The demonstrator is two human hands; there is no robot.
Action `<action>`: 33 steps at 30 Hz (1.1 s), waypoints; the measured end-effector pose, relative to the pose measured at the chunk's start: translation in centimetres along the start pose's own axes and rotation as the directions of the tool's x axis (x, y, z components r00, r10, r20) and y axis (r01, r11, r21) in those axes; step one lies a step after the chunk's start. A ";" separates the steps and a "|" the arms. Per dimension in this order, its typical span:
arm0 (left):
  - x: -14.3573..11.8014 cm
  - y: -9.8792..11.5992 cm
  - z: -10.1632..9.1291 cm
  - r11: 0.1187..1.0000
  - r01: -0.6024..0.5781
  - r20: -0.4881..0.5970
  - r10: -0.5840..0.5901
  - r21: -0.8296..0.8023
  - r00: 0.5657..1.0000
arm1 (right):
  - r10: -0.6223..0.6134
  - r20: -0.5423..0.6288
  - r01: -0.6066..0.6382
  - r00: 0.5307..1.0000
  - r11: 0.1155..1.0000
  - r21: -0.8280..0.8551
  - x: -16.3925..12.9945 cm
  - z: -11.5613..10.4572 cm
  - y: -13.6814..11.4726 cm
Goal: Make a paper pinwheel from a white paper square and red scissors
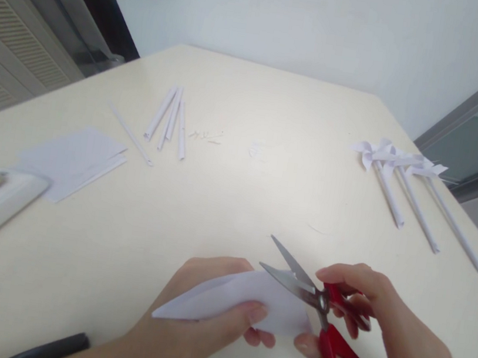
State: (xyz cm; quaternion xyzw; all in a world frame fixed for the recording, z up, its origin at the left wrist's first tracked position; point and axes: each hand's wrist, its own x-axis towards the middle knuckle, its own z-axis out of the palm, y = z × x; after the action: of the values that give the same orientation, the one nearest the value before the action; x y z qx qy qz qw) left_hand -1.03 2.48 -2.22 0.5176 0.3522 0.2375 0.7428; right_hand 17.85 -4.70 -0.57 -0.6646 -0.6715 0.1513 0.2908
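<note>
The left hand (207, 311) has its grip clamped on a folded piece of white paper (239, 300), thumb on top and fingers curled beneath, holding it just above the surface (235, 202) near its front edge. The right hand (385, 342) is closed on the red handles of a pair of scissors (319, 303), fingers through the loops. The scissor blades stand apart, the lower one lying along the paper's upper right edge, the upper one pointing up and away toward the middle of the surface. Both hands sit close together, the paper's right end almost meeting the right thumb.

Farther out, a dark object (50, 348) lies at the front edge, left of the left forearm; only part of it shows. Along the left edge sits a stack of white paper sheets (73, 158), and just beside it, nearer the front, a pale flat item (14, 198) partly blurred out. Beyond the stack, toward the far left corner, lie several rolled paper tubes (171, 119) side by side, with one thinner paper stick (132, 135) lying slantwise between them and the stack. Tiny paper scraps (207, 136) are scattered just right of the tubes. Near the right edge, well apart from the hands, lie three finished paper pinwheels (397, 160) on long rolled stems, heads toward the far side.
</note>
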 end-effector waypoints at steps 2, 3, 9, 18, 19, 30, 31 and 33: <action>0.0 -0.1 0.0 1.000 -0.002 0.006 0.002 -0.017 1.000 | 0.006 -0.008 -0.006 1.000 1.000 0.012 -0.1 0.1 0.1; 0.0 -0.2 0.0 1.000 -0.005 0.010 0.006 -0.021 1.000 | 0.004 -0.007 -0.004 1.000 1.000 0.013 -0.1 0.1 0.1; 0.1 -1.0 -0.2 0.999 -0.010 0.043 0.012 -0.040 0.999 | -0.025 -0.009 0.025 1.000 1.000 -0.016 0.1 0.1 0.3; 0.1 -1.4 -0.3 0.997 -0.031 0.053 0.035 -0.066 0.998 | -0.004 0.006 0.004 1.000 1.000 -0.023 -0.1 0.2 0.0; 0.1 -1.5 -0.3 0.997 -0.041 0.055 0.044 -0.058 0.998 | -0.007 0.005 0.007 1.000 1.000 -0.025 -0.1 0.2 0.0; 0.3 -1.7 -0.3 0.994 -0.024 0.065 0.031 -0.110 0.997 | -0.069 0.012 0.070 0.998 0.996 -0.053 0.1 -0.1 0.1; 0.3 -1.7 -0.3 0.992 -0.015 0.065 0.023 -0.123 0.998 | -0.069 0.013 0.070 0.998 0.996 -0.059 0.1 -0.1 0.2; 0.3 -1.6 -0.3 0.991 0.005 0.059 0.003 -0.134 0.998 | -0.068 0.016 0.069 0.998 0.995 -0.076 0.0 0.0 0.2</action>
State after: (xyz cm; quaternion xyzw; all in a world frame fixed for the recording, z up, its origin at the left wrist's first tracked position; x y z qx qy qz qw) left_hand -1.13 2.29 -3.89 0.4733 0.3133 0.2449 0.7860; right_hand 18.03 -4.65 -0.64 -0.6508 -0.7011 0.1199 0.2656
